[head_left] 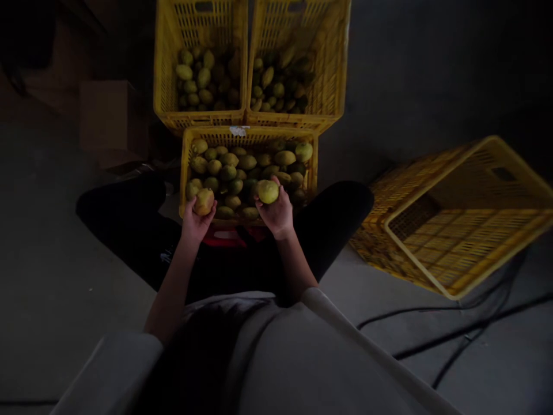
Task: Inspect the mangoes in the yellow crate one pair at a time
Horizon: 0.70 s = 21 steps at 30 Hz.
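My left hand (pixel 195 226) is closed around a yellow-orange lemon (pixel 204 202), held over the near left corner of a full crate. In my right hand (pixel 280 218) rests a paler yellow-green lemon (pixel 268 192), with the fingers curled about it from below and the side. Both hands are over the near part of the yellow plastic crate (pixel 315 173), which stands between my knees. Green and yellow lemons (pixel 228 173) cover its inside. The light is dim, so marks on the fruit's skin are hard to make out.
Beyond the near crate stand two taller yellow crates, a left one (pixel 163 69) and a right one (pixel 334 69), with lemons at the bottom. Another yellow crate (pixel 432 225) lies tilted at the right. Black cables (pixel 453 334) cross the floor. A cardboard box (pixel 103 115) sits at the left.
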Available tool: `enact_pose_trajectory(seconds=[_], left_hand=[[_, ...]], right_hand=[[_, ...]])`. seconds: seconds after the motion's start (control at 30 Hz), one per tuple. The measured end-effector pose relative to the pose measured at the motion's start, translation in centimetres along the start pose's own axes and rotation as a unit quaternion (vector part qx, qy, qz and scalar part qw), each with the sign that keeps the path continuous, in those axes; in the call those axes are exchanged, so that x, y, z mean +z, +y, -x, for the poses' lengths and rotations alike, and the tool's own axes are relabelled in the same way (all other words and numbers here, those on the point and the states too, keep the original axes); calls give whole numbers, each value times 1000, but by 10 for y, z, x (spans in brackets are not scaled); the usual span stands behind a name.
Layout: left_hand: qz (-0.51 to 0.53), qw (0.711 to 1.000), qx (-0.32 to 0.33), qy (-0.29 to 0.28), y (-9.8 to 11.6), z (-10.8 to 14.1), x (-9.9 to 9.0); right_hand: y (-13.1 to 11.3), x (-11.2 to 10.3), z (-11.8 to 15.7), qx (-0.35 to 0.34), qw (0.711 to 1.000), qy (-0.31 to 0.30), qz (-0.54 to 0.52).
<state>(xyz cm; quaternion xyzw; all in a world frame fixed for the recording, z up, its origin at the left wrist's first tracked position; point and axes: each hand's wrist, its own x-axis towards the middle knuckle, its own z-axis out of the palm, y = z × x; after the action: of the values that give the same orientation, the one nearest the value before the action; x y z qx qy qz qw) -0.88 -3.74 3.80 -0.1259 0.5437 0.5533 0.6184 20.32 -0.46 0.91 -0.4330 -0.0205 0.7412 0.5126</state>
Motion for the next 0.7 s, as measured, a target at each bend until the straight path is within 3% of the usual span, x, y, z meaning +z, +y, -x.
enact_pose_trajectory(seconds=[0.1,0.47,0.7], left_hand=[[2,1000,15,-7,1,-1,1],[-38,999,-15,-28,0,6,5],[-45,999,-21,-15,4,13,7]], right_hand=[[-1,4,3,-22,999,1,-34],[-7,7,4,20,993,-1,-117],[-12,11,2,28,995,-24,-90]])
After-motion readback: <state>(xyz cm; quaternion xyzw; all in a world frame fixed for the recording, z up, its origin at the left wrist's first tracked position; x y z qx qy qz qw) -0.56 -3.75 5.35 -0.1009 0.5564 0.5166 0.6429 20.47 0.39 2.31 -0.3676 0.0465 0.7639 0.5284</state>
